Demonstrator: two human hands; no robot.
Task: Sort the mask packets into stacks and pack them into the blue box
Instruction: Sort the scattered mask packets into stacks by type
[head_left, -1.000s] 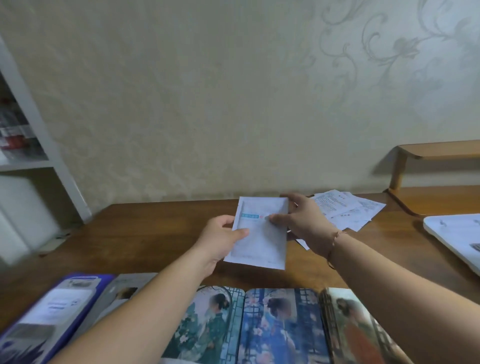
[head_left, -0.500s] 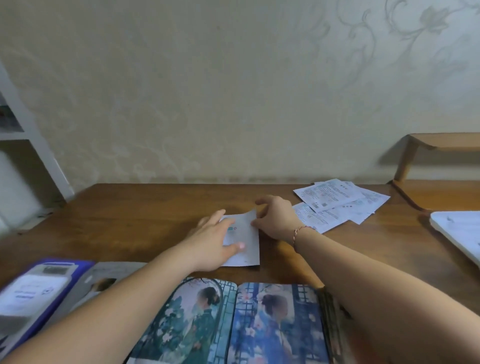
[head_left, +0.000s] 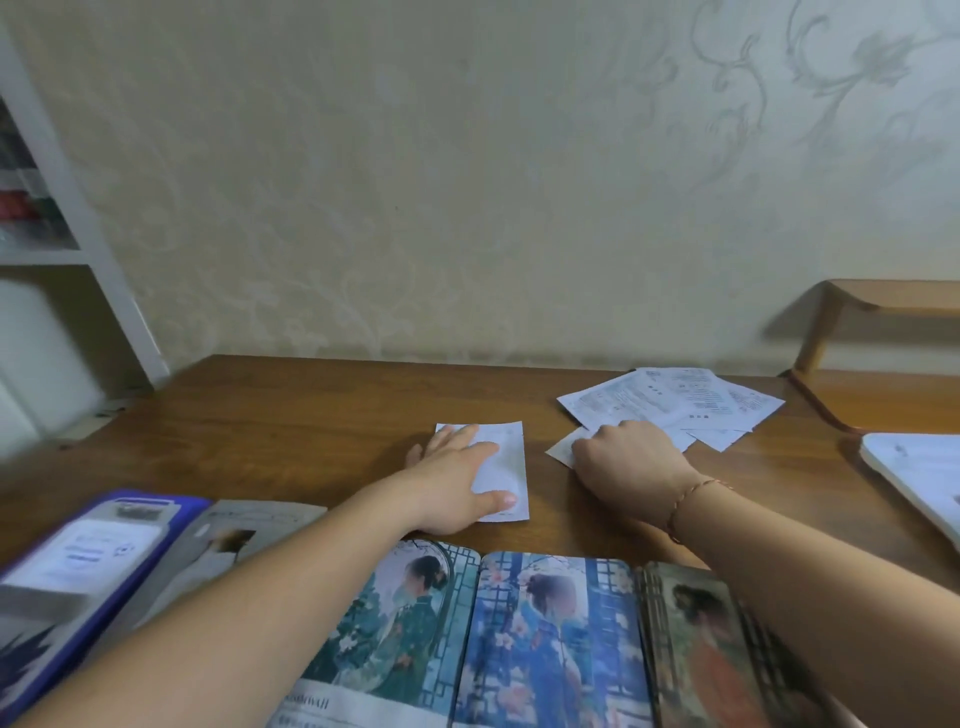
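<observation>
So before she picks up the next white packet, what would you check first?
1. Placed packet lies flat on the table: ok.
2. Left hand rests open on it: ok.
3. Right hand has reached the loose pile: ok.
4. Right hand grips only one packet: cannot tell, fingers hidden.
5. Table space beside the placed packet for another stack: ok.

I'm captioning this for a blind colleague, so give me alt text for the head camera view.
A person's left hand presses flat on a white mask packet lying on a wooden table, while the right hand reaches into a loose pile of white packets beside it. Illustrated packets line the near edge, a blue box at near left.
</observation>
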